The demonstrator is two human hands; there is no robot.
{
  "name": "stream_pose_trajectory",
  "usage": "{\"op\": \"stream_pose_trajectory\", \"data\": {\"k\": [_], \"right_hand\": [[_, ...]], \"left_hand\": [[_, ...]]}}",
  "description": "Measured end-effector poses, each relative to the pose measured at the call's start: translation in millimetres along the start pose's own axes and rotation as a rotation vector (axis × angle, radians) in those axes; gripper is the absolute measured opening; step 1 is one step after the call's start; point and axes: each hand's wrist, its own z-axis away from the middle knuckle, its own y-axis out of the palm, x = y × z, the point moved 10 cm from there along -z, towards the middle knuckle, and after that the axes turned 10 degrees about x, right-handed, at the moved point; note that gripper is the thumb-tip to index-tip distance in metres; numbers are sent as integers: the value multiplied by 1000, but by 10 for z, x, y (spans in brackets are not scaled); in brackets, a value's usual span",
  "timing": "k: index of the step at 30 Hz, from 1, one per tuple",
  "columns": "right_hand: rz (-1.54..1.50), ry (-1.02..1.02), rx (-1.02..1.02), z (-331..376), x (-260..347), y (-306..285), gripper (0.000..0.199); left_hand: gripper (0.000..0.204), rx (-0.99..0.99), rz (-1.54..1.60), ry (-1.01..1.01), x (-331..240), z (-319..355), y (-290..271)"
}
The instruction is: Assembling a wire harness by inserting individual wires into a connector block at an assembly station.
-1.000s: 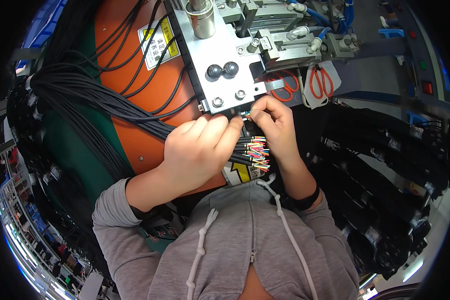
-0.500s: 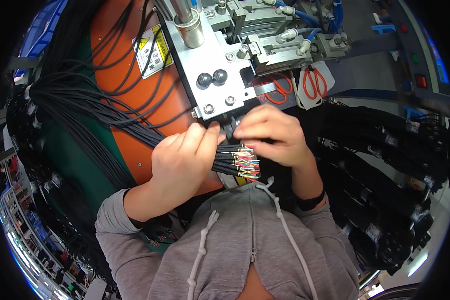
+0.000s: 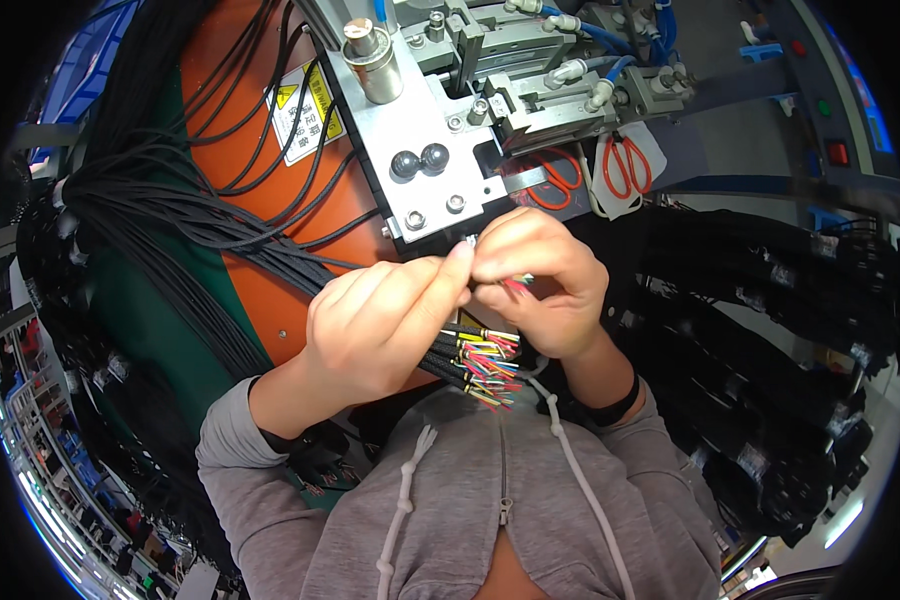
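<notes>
My left hand (image 3: pixel 382 322) is closed around a bundle of black braided cables (image 3: pixel 438 362). Fanned-out colored wire ends (image 3: pixel 490 368) stick out past its lower edge, in red, white, yellow and blue. My right hand (image 3: pixel 548 282) is pinched on one cable end, and its colored wires (image 3: pixel 517 283) poke out between the fingers. Both hands meet fingertip to fingertip just below the front edge of a silver metal machine block (image 3: pixel 435 190). The fingers hide most of the cable between them.
Long black cables (image 3: pixel 170 195) run left across an orange and green worktop (image 3: pixel 255 300). Air cylinders with blue hoses (image 3: pixel 580 85) stand at the back. Red-handled scissors (image 3: pixel 626 168) lie behind my right hand. Thick black cable bundles (image 3: pixel 760 370) hang at the right.
A dark piece at the machine edge is no longer seen between my fingers. My hands have come together, with colored wires now in the right one. The bundle's wire ends have shifted down.
</notes>
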Motion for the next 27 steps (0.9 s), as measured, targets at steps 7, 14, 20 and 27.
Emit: {"op": "stream_pose_trajectory", "data": {"k": [7,14,20,27], "right_hand": [[480,-127,-217,50,300,-35,28],[472,-87,-302,45,315,-63,26],[313,142,-168,22,117,-78,19],[695,145,-41,-18,250,-76,10]], "left_hand": [[23,-59,102,-50,51,21,-48],[20,-92,120,-45,42,17,-60],[19,-83,19,-3,19,34,-19],[21,114,-107,-2,-26,-9,119]]}}
